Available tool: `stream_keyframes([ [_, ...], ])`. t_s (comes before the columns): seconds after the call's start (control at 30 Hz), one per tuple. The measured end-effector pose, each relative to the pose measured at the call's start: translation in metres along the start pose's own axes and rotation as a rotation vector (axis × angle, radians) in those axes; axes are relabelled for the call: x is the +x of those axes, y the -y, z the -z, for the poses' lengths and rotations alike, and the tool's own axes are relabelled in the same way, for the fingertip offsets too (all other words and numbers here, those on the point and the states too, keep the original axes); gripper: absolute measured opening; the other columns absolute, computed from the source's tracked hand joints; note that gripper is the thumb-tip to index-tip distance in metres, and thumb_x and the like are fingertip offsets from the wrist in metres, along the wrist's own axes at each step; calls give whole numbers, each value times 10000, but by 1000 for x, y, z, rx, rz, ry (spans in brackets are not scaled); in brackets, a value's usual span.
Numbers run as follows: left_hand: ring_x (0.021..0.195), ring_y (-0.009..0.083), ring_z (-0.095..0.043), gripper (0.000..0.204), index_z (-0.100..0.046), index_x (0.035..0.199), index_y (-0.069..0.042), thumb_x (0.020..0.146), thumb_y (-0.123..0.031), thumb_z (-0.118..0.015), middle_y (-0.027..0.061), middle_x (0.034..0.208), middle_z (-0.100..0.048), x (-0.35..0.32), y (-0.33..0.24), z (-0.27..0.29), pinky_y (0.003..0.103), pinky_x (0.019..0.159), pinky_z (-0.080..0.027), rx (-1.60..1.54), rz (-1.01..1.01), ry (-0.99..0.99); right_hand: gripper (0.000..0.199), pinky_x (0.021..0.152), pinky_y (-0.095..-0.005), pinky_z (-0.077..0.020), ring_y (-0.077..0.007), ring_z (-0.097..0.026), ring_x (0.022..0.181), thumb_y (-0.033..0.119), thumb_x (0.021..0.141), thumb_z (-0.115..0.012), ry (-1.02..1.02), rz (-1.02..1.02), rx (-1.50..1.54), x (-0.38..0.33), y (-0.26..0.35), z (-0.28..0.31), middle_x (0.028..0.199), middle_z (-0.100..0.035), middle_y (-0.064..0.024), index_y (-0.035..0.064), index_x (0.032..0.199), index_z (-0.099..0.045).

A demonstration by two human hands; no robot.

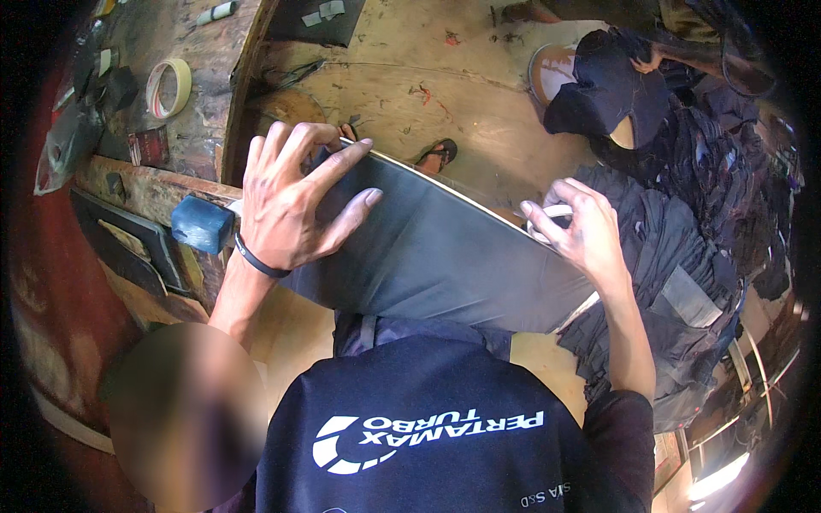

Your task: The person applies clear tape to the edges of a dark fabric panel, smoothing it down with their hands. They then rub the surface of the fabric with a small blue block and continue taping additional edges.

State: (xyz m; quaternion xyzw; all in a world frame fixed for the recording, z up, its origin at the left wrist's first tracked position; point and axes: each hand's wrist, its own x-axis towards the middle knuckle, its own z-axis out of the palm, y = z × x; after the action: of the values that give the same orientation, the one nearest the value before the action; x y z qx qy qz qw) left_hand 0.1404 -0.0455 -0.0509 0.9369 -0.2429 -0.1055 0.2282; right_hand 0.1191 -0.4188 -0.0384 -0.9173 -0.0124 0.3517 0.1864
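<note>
A dark grey, flat panel (410,244) with a smooth, slightly creased surface lies slantwise across my lap. A narrow pale strip (445,181) runs along its far edge. My left hand (295,201) is on the panel's left end, fingers spread, with the index fingertip at the far edge and the thumb stretched over the dark surface. At the right end of that edge, my right hand (586,231) grips a small white roll of tape (547,224) between thumb and fingers. My right palm hides part of the roll. A dark band circles my left wrist.
A wooden bench at the left bears a cream tape roll (169,88); a blue block (203,224) sits by its edge. Dark cloth (658,239) is heaped at the right. Beyond it, another person's hand (647,61) touches dark fabric. A sandal (437,156) shows on the floor.
</note>
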Motion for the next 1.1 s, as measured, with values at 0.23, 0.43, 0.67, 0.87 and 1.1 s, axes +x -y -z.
stream_keyframes([
  [0.23,1078,304,-568,482,-798,1264,-153,880,-441,-838,95,1187,-649,8,-11,-5,444,886,-421,37,-39,28,382,755,-477,-593,-361,-740,846,419,961,-785,-32,29,-46,-8,2,-6,902,-707,-119,43,922,-730],
  [0.43,1108,307,-576,487,-801,1248,-156,868,-456,-846,87,1238,-662,10,-14,-5,456,910,-422,79,-64,28,364,735,-463,-598,-353,-737,836,403,960,-792,-71,65,-67,-14,4,-10,898,-696,-120,47,938,-720],
  [0.67,1360,288,-578,650,-694,1438,-177,869,-455,-842,38,1476,-653,11,-27,-6,495,1132,-413,191,-124,63,307,724,-463,-591,-329,-712,818,339,928,-821,-156,141,-87,-20,8,-16,874,-656,-103,58,934,-698],
  [0.87,1437,294,-573,786,-638,1503,-117,820,-427,-871,79,1513,-646,10,-46,-15,552,1248,-363,74,-150,142,292,705,-459,-587,-324,-704,802,323,926,-819,-198,162,-106,-25,10,-20,861,-630,-102,65,926,-684],
  [1.1,1374,274,-598,749,-650,1471,-99,848,-466,-847,72,1423,-673,8,-49,-22,564,1261,-349,81,-163,146,281,665,-465,-584,-319,-709,799,322,943,-803,-203,167,-99,-25,9,-22,858,-614,-101,70,962,-682],
])
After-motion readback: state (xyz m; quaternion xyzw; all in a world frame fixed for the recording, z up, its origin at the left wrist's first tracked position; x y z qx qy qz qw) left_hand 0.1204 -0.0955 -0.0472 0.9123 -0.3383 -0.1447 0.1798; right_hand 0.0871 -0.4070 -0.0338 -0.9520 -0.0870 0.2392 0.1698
